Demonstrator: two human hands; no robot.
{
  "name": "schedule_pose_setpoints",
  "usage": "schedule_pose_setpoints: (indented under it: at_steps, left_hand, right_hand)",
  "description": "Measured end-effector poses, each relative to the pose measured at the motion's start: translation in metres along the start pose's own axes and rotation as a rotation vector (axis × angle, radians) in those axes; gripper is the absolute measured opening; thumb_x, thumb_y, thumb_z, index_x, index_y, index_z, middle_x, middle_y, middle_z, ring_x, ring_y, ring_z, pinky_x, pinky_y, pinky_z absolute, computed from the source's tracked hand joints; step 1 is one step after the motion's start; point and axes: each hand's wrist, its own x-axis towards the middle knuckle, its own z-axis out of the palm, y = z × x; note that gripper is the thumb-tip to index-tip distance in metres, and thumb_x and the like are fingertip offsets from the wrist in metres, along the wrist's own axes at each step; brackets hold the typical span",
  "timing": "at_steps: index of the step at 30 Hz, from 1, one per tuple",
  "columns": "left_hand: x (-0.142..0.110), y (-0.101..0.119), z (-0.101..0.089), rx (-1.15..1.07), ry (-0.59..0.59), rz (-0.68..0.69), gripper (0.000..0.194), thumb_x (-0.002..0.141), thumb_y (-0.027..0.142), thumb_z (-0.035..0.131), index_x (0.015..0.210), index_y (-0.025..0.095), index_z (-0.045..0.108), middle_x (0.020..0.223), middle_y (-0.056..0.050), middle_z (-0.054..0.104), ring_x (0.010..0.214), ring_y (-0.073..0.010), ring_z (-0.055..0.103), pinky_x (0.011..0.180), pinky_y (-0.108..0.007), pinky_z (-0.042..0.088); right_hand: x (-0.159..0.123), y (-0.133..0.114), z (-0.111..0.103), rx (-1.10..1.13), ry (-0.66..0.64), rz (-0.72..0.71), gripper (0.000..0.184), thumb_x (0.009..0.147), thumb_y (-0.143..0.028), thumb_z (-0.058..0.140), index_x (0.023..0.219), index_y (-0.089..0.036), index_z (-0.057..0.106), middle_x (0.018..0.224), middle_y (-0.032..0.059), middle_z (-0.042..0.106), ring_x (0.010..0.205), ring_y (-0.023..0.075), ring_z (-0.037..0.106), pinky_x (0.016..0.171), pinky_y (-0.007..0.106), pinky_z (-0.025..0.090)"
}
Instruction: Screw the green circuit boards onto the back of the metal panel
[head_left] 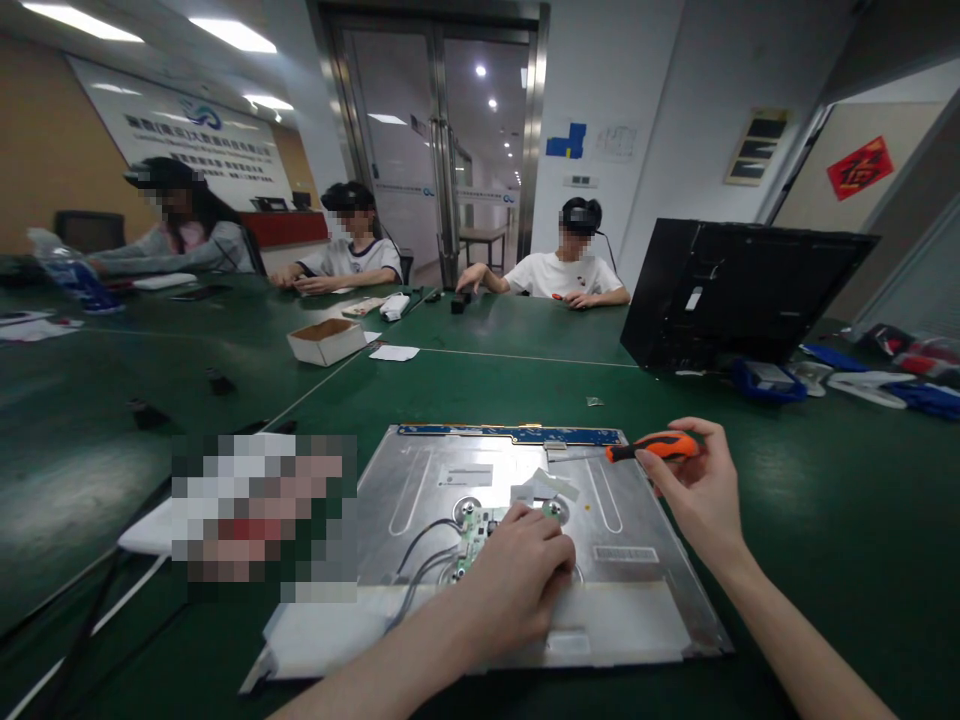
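A flat metal display panel (420, 480) lies back side up on the table in front of me, with a blue circuit strip (480, 432) along its far edge. Over its middle, my left hand (529, 560) is curled closed at a small green circuit board (474, 530); its fingertips are hidden beneath it. Dark cables (420, 565) run from the board's left side. Above the panel's far right corner, my right hand (705, 485) grips an orange and black screwdriver (664, 447) by its handle, the thin shaft pointing left. Pale tape (551, 486) sticks up beyond the left hand.
Left of the panel lies a white object (146, 535), partly pixelated, with cables beside it. A monitor (742, 290) stands at the back right, near blue-handled tools (769, 380). Farther off are an open box (326, 341) and a white paper (394, 353). Several people sit across the table.
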Motion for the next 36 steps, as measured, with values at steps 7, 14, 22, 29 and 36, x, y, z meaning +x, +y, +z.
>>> schedule_pose_setpoints:
  at_steps: [7,14,22,29,36]
  left_hand:
    - [0.000,-0.002,0.003,-0.023,0.031,-0.036,0.008,0.081,0.010,0.059,0.082,0.017,0.063,0.087,-0.004,0.066,0.086,-0.0213,0.059,0.082,-0.035,0.037]
    - [0.000,-0.003,0.002,-0.011,0.034,-0.051,0.005,0.080,0.012,0.062,0.078,0.017,0.062,0.086,-0.004,0.066,0.086,-0.0219,0.059,0.083,-0.036,0.037]
    - [0.001,0.000,0.000,-0.021,0.052,-0.080,0.007,0.080,0.010,0.063,0.078,0.016,0.063,0.083,-0.003,0.066,0.085,-0.0211,0.059,0.084,-0.035,0.037]
    - [0.001,0.001,0.000,0.030,0.039,-0.089,0.004,0.080,0.013,0.063,0.080,0.017,0.064,0.085,-0.004,0.066,0.086,-0.0219,0.059,0.087,-0.037,0.037]
    - [0.000,0.001,-0.003,0.012,0.011,-0.071,0.005,0.078,0.013,0.061,0.079,0.017,0.062,0.083,-0.003,0.066,0.084,-0.0210,0.059,0.085,-0.036,0.036]
  right_hand:
    - [-0.013,-0.007,0.003,0.000,0.059,-0.278,0.034,0.083,-0.030,0.074,0.109,-0.024,0.054,0.093,0.0030,0.067,0.069,0.0147,0.067,0.056,0.024,0.056]
    - [-0.024,-0.012,0.007,-0.165,0.059,-0.581,0.040,0.089,-0.023,0.066,0.126,-0.023,0.050,0.095,0.0031,0.065,0.071,0.0145,0.068,0.059,0.025,0.057]
    - [-0.028,-0.015,0.008,-0.137,-0.016,-0.592,0.042,0.093,-0.022,0.059,0.133,-0.022,0.045,0.086,0.0018,0.064,0.069,0.0150,0.068,0.056,0.025,0.056]
    - [-0.034,-0.022,0.012,-0.114,-0.076,-0.623,0.044,0.095,-0.021,0.054,0.137,-0.022,0.042,0.078,-0.0009,0.062,0.060,0.0125,0.062,0.054,0.023,0.053]
    - [-0.043,-0.026,0.019,-0.141,-0.180,-0.649,0.045,0.097,-0.023,0.050,0.140,-0.021,0.039,0.081,0.0010,0.064,0.062,0.0145,0.063,0.056,0.026,0.054]
